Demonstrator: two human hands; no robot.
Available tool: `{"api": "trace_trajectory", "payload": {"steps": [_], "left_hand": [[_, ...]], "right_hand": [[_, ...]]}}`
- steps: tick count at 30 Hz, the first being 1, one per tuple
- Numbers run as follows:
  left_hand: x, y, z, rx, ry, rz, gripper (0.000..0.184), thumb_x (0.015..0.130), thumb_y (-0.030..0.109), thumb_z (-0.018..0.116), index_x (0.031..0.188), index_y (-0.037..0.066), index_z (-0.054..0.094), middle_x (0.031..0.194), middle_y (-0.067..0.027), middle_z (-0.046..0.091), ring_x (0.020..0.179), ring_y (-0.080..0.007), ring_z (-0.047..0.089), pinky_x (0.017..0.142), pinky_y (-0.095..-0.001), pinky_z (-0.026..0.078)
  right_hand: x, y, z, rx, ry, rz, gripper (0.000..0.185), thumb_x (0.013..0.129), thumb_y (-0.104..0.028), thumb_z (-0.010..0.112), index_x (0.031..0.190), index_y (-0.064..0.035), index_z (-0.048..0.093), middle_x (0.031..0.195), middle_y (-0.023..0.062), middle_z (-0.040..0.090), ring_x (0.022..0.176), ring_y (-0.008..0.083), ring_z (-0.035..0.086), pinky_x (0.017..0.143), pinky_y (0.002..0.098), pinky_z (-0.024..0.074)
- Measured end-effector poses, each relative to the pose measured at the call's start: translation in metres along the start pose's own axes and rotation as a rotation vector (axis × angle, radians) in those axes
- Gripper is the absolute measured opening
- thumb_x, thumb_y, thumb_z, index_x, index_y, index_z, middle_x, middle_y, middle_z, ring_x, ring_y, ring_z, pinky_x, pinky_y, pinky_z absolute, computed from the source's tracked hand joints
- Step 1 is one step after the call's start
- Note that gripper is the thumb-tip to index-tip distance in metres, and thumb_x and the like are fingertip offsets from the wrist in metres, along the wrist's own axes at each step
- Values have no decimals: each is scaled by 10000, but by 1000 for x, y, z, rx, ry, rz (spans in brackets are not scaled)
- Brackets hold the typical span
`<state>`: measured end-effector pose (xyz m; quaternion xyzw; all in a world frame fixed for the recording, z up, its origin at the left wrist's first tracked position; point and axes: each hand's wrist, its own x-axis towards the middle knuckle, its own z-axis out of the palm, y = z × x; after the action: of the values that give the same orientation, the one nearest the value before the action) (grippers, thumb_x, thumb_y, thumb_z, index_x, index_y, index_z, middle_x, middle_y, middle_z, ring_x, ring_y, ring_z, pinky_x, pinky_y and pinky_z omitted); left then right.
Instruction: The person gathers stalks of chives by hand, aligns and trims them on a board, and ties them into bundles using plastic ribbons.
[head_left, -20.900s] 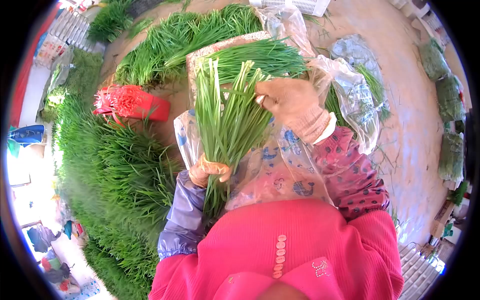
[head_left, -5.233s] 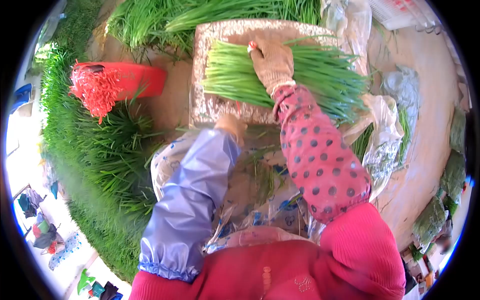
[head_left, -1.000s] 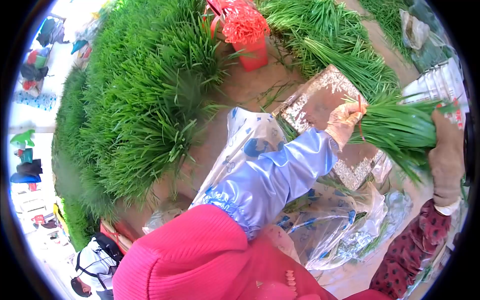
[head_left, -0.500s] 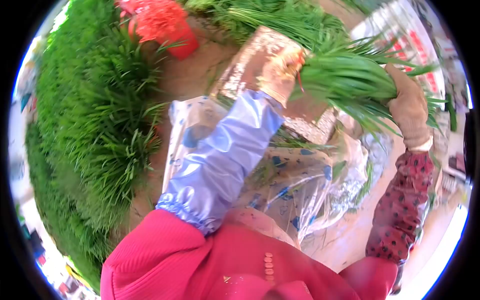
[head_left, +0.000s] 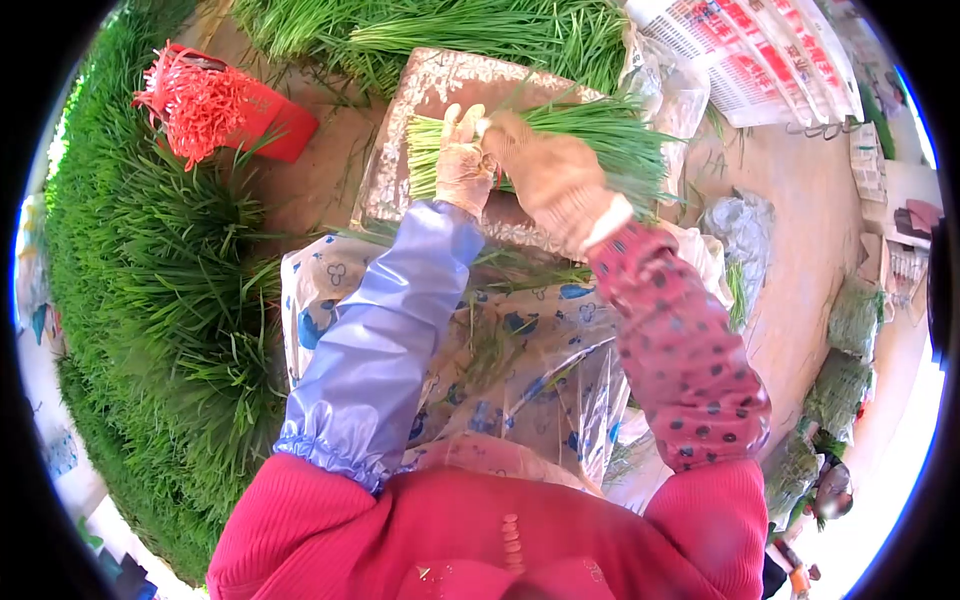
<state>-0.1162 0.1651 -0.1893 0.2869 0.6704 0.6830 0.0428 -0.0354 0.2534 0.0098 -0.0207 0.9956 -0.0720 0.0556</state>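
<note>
Green stalks (head_left: pixel 600 140) lie bunched under two gloved hands.
Left grip (head_left: pixel 466 165) and right grip (head_left: pixel 510 150) meet at the pale ends; finger closure unclear.

Bright greens and hot pinks, with spotted and printed patterns among them.
The leafy bundle of long thin stems (head_left: pixel 620 140) is bright green, paling to yellow-green at the cut ends; the desk (head_left: pixel 430 90) is brown with mottled off-white edges. The gloved left hand (head_left: pixel 465 170) is pale orange-tan below a shiny lavender-blue sleeve (head_left: pixel 380 330); the gloved right hand (head_left: pixel 548 175) is tan-brown, its dusky-pink sleeve (head_left: pixel 680 345) dotted black. The ribbed knit top (head_left: pixel 290 510) is deep pink. Clear plastic sheeting (head_left: pixel 520 325) carries blue figures, the box (head_left: pixel 285 130) and frilly strips (head_left: pixel 200 110) are red, and the white plastic sack (head_left: pixel 750 60) has red print.
</note>
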Motion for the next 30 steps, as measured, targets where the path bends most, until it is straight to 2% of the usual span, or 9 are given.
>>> {"api": "trace_trajectory", "payload": {"steps": [4,10,11,12,15,24,26,27,30], "left_hand": [[1,44,-9,493,-26,59,201,734,54,725,925,117,733,1345,-141,513,1296,-375,399,1050,-405,380],[17,41,-20,492,-257,-111,194,705,171,789,893,163,741,1363,-126,500,1330,-390,351,1067,-440,341],[26,46,-26,691,-441,-160,556,638,295,842,1145,164,656,1443,-143,404,1379,-378,274,1113,-493,254],[31,58,-27,694,-438,-162,556,638,295,842,1145,164,656,1443,-143,404,1379,-378,274,1113,-493,254],[40,88,-26,1127,-561,-417,1390,466,453,901,1501,82,51,1541,-148,204,1450,-313,105,1139,-581,98],[53,66,-22,1344,-654,-362,1128,533,381,891,1420,70,268,1342,-121,466,1327,-302,396,1105,-548,247],[70,62,-25,1177,-686,-527,920,549,330,882,1295,61,415,1241,-135,551,1209,-305,522,1024,-470,392],[69,62,-33,1133,-646,-335,666,587,325,848,1087,31,522,1079,-203,618,1003,-398,609,892,-430,502],[69,62,-32,1227,-799,-277,649,644,370,807,1107,23,513,1090,-220,609,1032,-397,599,893,-432,497]], "right_hand": [[28,16,11,-187,-357,317,198,833,-136,522,972,-98,658,977,118,652,890,319,632,718,419,508],[23,37,37,498,11,264,245,835,-141,550,1034,-110,690,944,148,667,861,310,633,774,382,486],[27,41,46,571,40,290,257,850,-123,553,1066,-87,688,904,113,675,775,231,621,735,320,473],[31,42,57,574,39,287,257,850,-123,553,1066,-87,688,904,113,675,775,231,621,735,320,473],[37,32,55,1303,221,536,197,870,-185,563,846,-26,678,748,29,659,664,114,580,618,298,458],[61,21,49,1447,210,722,203,879,-158,530,744,-25,603,640,8,524,560,102,457,507,251,375],[22,15,64,646,495,88,202,848,-203,558,781,-22,618,738,120,623,693,248,589,631,356,460],[-9,2,81,834,323,281,215,857,-227,561,807,-26,621,763,138,618,736,272,591,654,376,465],[-34,-25,75,1073,187,570,237,871,-262,558,849,-36,625,787,163,608,782,315,596,689,407,471]]}}
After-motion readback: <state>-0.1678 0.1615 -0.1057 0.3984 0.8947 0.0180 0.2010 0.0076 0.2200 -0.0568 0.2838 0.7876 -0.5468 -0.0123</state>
